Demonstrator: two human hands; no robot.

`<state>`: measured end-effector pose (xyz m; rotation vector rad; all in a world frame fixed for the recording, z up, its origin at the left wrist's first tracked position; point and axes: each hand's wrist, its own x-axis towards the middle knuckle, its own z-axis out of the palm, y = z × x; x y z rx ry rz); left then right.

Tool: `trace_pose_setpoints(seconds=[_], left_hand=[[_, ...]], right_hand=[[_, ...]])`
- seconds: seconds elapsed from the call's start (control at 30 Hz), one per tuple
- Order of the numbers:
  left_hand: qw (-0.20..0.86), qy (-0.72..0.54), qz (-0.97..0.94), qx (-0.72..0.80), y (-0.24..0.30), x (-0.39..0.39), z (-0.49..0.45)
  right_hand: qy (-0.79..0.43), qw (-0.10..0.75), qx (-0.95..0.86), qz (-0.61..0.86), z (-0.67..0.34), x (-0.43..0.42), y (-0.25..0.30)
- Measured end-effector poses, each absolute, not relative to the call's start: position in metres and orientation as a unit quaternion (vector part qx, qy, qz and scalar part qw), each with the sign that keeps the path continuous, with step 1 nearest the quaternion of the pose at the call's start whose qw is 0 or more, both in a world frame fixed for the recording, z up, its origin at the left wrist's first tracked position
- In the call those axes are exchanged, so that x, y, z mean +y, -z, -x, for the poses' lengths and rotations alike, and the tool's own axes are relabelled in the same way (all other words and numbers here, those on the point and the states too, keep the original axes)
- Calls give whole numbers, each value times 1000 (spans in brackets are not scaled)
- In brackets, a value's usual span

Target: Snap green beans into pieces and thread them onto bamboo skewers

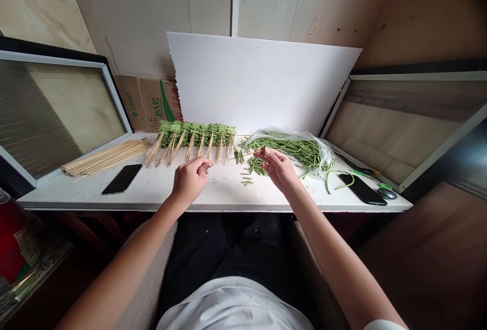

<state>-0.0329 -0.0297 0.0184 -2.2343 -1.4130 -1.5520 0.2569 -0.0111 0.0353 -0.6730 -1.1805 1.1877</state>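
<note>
- Over the white tabletop [222, 193], my left hand [189, 180] and right hand [277, 169] hold one thin bamboo skewer [228, 159] roughly level between them, just above the surface.
- My left fingertips [207, 167] are clenched in a tight pinch on the skewer's near end; gripping this close to the end seems to give me steady control of it.
- My right thumb and fingers are closed around the far end, just beyond the short bean pieces [239, 156] threaded on it. I can't tell whether a piece is also inside that grip, since my fingers hide it.
- Those pieces look best sitting snug and straight with no gaps, like the row of loaded skewers [196, 135] lying side by side in front of the white foam board [262, 81].
- A small pile of cut green beans [255, 166] lies just below my right hand, within easy reach, with a few stray bits [246, 181] nearer me.
- Further right, long green beans [300, 150] spill from a clear plastic bag [319, 155]; further left, a bundle of bare skewers [106, 157] lies near a black smartphone [122, 179].
</note>
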Motion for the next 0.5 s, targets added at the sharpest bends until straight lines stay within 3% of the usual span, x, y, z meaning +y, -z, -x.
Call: trace_pose_setpoints(seconds=[0.5], left_hand=[[89,501,713,-483,-16,-32,33]], right_hand=[[-414,633,-576,310,-257,-13,-35]])
